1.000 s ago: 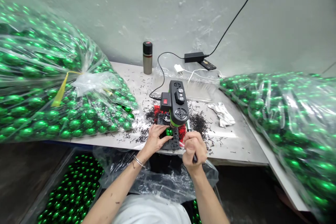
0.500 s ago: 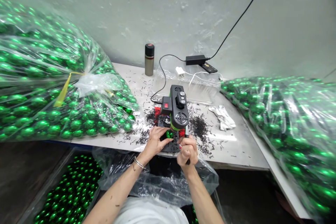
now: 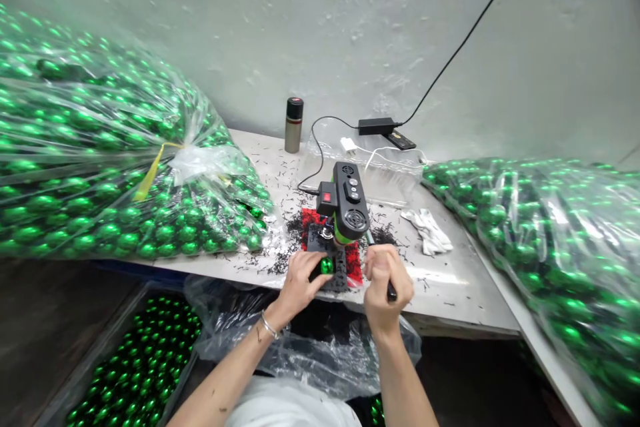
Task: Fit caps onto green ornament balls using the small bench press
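A shiny green ball (image 3: 327,265) is pinched between the thumb and fingers of my left hand (image 3: 301,278), just above the base plate of a small black press-like machine (image 3: 350,197). The ball sits in front of the machine's head, below its round vent. My right hand (image 3: 387,283) is wrapped round the machine's lever handle (image 3: 392,292), to the right of the head. A red mat (image 3: 354,263) shows beneath the base, with black shreds (image 3: 384,235) scattered about it.
Large clear bags of green balls stand on the left (image 3: 100,167) and right (image 3: 555,247). A bottle (image 3: 294,125), a power adapter (image 3: 377,126), a clear plastic tray (image 3: 390,180) and white gloves (image 3: 428,231) lie behind. A bin of green balls (image 3: 137,360) is below left.
My right hand has moved right and outward with the lever. My left hand and the green ball have come slightly toward me, out from under the head. The view has shifted a little.
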The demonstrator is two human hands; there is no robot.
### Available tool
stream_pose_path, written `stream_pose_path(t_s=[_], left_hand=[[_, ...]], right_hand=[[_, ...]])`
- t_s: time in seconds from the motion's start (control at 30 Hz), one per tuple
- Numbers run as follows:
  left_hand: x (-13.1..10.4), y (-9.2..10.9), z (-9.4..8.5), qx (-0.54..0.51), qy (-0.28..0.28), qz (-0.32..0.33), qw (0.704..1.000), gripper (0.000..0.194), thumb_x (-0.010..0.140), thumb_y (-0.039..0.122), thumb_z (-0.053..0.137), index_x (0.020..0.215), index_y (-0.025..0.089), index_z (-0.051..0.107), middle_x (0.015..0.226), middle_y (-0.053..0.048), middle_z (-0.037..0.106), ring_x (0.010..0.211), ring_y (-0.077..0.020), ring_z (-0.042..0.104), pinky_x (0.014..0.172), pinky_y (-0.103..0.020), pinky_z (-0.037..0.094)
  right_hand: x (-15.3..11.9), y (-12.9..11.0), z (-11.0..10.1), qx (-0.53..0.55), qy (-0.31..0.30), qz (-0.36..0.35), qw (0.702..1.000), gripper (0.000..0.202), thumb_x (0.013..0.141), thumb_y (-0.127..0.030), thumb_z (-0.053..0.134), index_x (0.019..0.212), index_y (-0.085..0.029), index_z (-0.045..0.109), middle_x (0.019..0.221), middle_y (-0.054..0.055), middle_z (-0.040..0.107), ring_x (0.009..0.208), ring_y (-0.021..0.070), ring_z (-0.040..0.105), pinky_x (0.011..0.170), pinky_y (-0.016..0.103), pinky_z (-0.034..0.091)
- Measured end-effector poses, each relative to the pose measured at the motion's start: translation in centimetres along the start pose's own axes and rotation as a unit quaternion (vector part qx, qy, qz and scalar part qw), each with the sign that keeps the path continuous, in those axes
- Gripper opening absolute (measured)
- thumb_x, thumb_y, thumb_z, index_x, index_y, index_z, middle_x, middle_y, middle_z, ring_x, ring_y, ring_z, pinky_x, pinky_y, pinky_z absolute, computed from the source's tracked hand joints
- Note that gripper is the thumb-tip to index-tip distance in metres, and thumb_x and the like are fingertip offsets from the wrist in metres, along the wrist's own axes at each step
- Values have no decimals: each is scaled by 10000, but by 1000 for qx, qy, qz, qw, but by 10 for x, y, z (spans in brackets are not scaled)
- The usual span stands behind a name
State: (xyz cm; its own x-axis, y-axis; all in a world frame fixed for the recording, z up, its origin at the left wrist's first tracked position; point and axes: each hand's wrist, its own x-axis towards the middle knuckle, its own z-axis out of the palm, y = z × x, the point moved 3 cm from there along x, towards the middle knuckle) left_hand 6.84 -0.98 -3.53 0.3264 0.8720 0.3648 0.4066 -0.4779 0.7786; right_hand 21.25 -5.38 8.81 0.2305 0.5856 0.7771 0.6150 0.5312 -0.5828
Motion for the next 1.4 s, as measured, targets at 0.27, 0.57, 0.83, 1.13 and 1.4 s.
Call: stream_pose_path(t_s=[0.27,0.57,0.83,1.13,1.4], left_hand=[[-12,2,-49,52,53,15,997,452,915,445,616,1315,235,604,1337,-153,604,1256,-338,518,1102,-528,343],[62,-57,-122,111,94,-101,984,216,779,265,759,696,204,568,668,-52,548,944,-321,572,989,-469,400],[50,-43,-110,-245,50,-266,931,415,843,344,706,1228,198,649,965,-53,726,819,-199,683,806,-327,539],[28,-20,-43,-530,4,-368,764,383,790,234,764,1152,139,685,889,-63,740,723,-128,693,699,-230,566],[33,-9,-17,-172,-44,-218,960,334,779,358,711,1051,175,646,883,-30,676,738,-161,637,725,-307,548]], right_hand=[[-8,3,4,20,33,-7,999,338,938,-116,449,611,-202,432,684,3,532,621,120,516,564,278,378],[-12,4,5,22,25,-36,999,327,926,-82,438,622,-202,427,664,-4,509,641,124,513,573,276,380],[-13,3,6,23,19,-32,999,318,920,-68,431,633,-204,429,693,-5,508,639,118,511,574,274,378],[-13,3,7,21,8,-39,999,310,918,-70,419,644,-213,422,679,-6,502,656,129,516,578,274,392],[-14,4,7,21,8,-41,999,291,915,-55,422,672,-212,454,675,-8,498,652,125,512,576,270,412]])
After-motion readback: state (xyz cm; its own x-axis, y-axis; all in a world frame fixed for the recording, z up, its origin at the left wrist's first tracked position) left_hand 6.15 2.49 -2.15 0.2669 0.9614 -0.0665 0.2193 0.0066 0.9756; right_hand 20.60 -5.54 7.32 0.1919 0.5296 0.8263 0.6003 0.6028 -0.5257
